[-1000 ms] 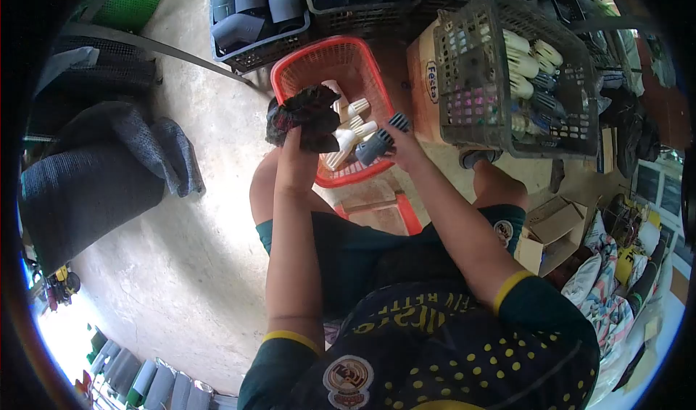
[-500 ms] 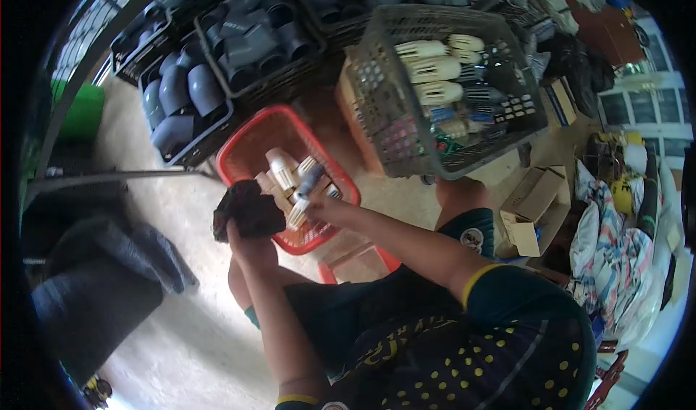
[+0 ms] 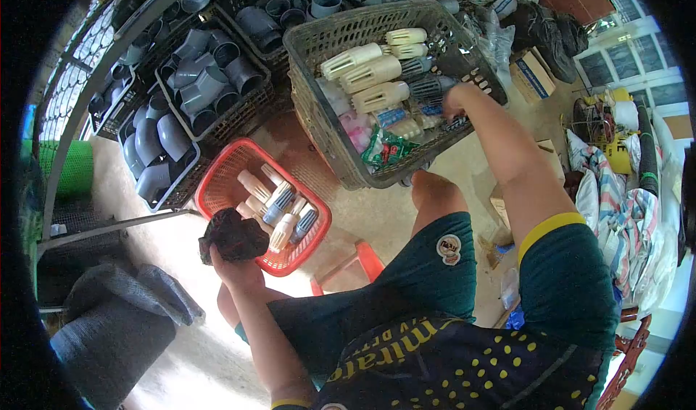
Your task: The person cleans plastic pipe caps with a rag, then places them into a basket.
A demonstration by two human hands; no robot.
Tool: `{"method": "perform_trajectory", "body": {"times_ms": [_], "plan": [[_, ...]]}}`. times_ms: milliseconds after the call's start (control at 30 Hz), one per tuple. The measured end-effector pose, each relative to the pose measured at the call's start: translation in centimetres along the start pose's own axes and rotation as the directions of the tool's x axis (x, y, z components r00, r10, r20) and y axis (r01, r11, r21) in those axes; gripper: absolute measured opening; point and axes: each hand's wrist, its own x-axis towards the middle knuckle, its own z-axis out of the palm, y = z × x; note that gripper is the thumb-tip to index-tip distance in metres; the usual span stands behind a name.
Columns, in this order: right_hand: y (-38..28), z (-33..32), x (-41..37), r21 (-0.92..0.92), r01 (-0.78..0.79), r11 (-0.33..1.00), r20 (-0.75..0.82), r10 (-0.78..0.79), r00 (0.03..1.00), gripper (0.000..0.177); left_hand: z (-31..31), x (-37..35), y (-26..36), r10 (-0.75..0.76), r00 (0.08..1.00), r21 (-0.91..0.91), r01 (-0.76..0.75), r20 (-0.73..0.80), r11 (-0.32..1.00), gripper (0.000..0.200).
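Reaching: right hand (image 3: 464,101) into crate (image 3: 313,121), finger grip unclear
Grey fitting (image 3: 432,89): just left, lengthwise toward fingers
Left hand (image 3: 236,269): fingers closed on cloth (image 3: 233,237)

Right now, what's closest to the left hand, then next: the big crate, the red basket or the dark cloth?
1. Dark cloth, held in the left hand.
2. Red basket, just ahead.
3. Big crate, farthest, off to the right.

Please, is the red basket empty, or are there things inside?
Partly filled: several cream and grey slotted pieces lie inside the red basket, and bare wall shows beside them.
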Motion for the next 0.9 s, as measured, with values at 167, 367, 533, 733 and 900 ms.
{"method": "perform_trajectory", "body": {"times_ms": [167,367,533,733,900], "plan": [[-3.8,-1.6,-6.1,-0.207,-0.082,0.975,0.238,0.131,0.962,0.051,1.3,-0.5,-0.2,0.007,1.0,0.057,-0.006,-0.017,0.998,0.058],[-3.7,-1.1,-5.8,-0.125,0.058,0.99,-0.118,-0.073,0.99,0.061,1.6,-0.6,0.3,0.093,0.994,-0.011,-0.093,0.064,0.996,0.063],[-6.3,-0.4,-16.5,0.417,0.762,0.496,-0.799,-0.199,0.567,0.051,3.1,-2.4,0.9,0.213,0.931,-0.07,-0.202,0.295,0.977,0.074],[-20.4,6.9,-31.6,0.322,0.862,-0.392,-0.935,-0.277,0.224,0.041,7.7,-9.3,0.5,-0.081,0.869,0.164,0.0,0.488,0.986,0.078],[-26.2,9.1,-34.6,0.159,0.904,-0.396,-0.94,-0.342,0.016,0.046,10.8,-15.6,-1.4,-0.38,0.796,0.386,0.202,0.471,0.9,0.087]]}}
